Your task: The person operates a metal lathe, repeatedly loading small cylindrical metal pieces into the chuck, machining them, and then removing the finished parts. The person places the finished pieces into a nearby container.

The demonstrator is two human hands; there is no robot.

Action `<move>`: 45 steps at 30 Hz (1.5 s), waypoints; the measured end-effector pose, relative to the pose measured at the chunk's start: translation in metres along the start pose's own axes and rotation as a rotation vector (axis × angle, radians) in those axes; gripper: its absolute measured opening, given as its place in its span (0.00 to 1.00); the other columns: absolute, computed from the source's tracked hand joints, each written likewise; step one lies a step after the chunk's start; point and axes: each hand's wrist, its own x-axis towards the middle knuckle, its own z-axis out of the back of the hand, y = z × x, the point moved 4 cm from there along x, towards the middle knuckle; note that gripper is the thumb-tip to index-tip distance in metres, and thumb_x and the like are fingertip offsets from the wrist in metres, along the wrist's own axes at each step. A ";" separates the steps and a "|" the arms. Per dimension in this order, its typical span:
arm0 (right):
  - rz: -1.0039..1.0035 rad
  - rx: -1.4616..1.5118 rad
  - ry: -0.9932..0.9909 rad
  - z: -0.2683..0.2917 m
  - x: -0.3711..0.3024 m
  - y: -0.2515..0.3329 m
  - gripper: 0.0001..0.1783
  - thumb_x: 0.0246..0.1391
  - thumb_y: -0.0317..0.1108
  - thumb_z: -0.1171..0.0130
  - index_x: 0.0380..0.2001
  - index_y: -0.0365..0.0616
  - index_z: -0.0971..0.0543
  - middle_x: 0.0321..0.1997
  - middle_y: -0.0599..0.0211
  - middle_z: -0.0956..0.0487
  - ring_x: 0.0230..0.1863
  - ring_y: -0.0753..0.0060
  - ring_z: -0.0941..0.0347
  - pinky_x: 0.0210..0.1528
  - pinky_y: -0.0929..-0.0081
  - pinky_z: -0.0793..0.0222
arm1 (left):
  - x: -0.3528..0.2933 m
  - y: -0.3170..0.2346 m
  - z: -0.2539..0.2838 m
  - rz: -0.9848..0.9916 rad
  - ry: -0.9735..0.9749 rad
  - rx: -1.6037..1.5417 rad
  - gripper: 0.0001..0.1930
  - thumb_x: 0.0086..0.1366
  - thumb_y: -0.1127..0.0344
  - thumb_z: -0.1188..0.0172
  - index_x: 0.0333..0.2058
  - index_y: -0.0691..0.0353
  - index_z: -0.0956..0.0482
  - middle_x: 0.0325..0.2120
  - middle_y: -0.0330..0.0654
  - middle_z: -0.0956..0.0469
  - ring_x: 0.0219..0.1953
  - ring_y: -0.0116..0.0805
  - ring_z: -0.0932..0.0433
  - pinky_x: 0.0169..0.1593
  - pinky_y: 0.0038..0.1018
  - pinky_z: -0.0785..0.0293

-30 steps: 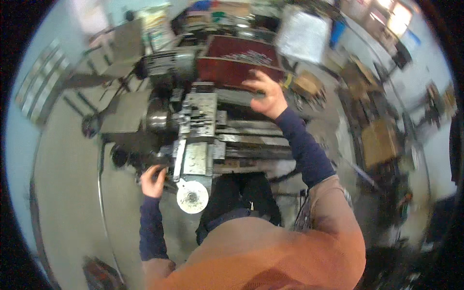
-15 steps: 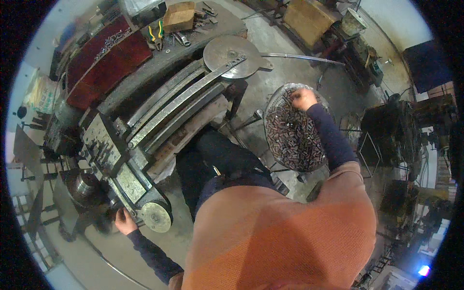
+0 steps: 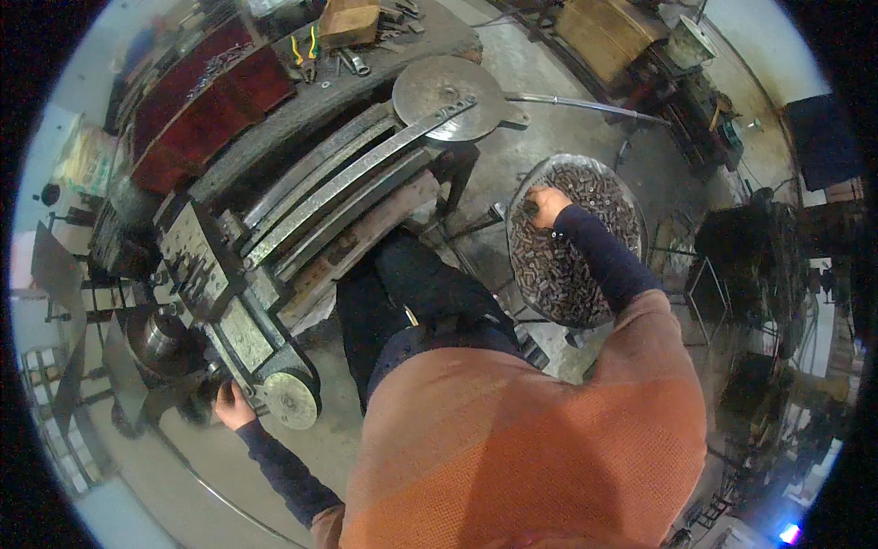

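My right hand (image 3: 548, 207) is over the left side of a large round basket (image 3: 640, 206) filled with small dark metal cylinders (image 3: 572, 279). Its fingers curl downward at the pile, and what they hold is too small to make out. At the lower left, my left hand (image 3: 236, 406) reaches to the near end of a metal hand machine, beside its round pale disc (image 3: 291, 400). Those fingers are bent against the machine's edge, and what lies between them is hidden. A long steel bar (image 3: 357, 183) joins the machine's block (image 3: 203, 261) to a big round plate (image 3: 448, 99).
A dark workbench (image 3: 421, 41) bears yellow-green-handled pliers (image 3: 306, 59), a cardboard box (image 3: 349, 23) and loose metal pieces. Red bins (image 3: 215, 110) stand at its left. A long metal rod (image 3: 585, 107) sticks out right from the plate. Dark machinery (image 3: 745, 242) stands on the right.
My right hand has moved from the far part of the basket to its left side, lower in the pile. My left hand stays at the machine's near end. The whole view has shifted slightly.
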 end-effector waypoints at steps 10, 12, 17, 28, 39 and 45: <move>-0.088 -0.134 0.206 -0.005 0.004 -0.007 0.17 0.25 0.35 0.42 0.24 0.36 0.25 0.39 0.54 0.26 0.42 0.51 0.30 0.45 0.62 0.33 | -0.003 -0.013 -0.001 0.005 -0.037 -0.021 0.16 0.57 0.66 0.42 0.38 0.75 0.26 0.32 0.48 0.22 0.33 0.30 0.26 0.40 0.24 0.30; 0.012 -0.160 0.190 0.004 0.001 0.000 0.18 0.25 0.35 0.42 0.25 0.37 0.25 0.43 0.53 0.27 0.45 0.51 0.31 0.46 0.63 0.34 | -0.003 -0.011 -0.002 -0.006 -0.049 -0.037 0.15 0.57 0.66 0.42 0.37 0.74 0.25 0.31 0.46 0.22 0.31 0.29 0.26 0.38 0.24 0.30; 0.063 -0.169 0.114 0.003 -0.004 -0.001 0.20 0.24 0.37 0.42 0.26 0.37 0.23 0.46 0.55 0.29 0.48 0.52 0.34 0.48 0.65 0.35 | -0.002 -0.006 -0.003 -0.036 -0.093 -0.067 0.13 0.56 0.66 0.42 0.34 0.72 0.23 0.27 0.41 0.22 0.26 0.27 0.27 0.33 0.24 0.31; -0.014 -0.165 0.084 0.012 0.010 0.014 0.18 0.25 0.37 0.40 0.22 0.33 0.24 0.38 0.49 0.29 0.42 0.50 0.32 0.45 0.64 0.35 | 0.000 -0.019 -0.002 0.044 0.025 -0.014 0.16 0.56 0.68 0.42 0.39 0.76 0.27 0.34 0.48 0.23 0.37 0.31 0.26 0.43 0.25 0.32; 0.396 0.493 -0.295 0.098 -0.013 0.143 0.25 0.24 0.26 0.46 0.36 0.39 0.23 0.45 0.52 0.31 0.45 0.53 0.31 0.48 0.69 0.36 | -0.043 -0.162 0.049 -0.205 0.058 -0.138 0.14 0.57 0.70 0.45 0.40 0.75 0.27 0.32 0.47 0.22 0.35 0.30 0.25 0.41 0.25 0.31; 0.950 0.682 -0.198 0.131 0.004 0.332 0.26 0.25 0.26 0.47 0.38 0.36 0.25 0.45 0.52 0.32 0.44 0.54 0.31 0.46 0.70 0.35 | -0.057 -0.291 -0.010 -0.656 0.135 -0.197 0.10 0.53 0.64 0.42 0.29 0.66 0.22 0.23 0.51 0.23 0.26 0.45 0.23 0.31 0.32 0.29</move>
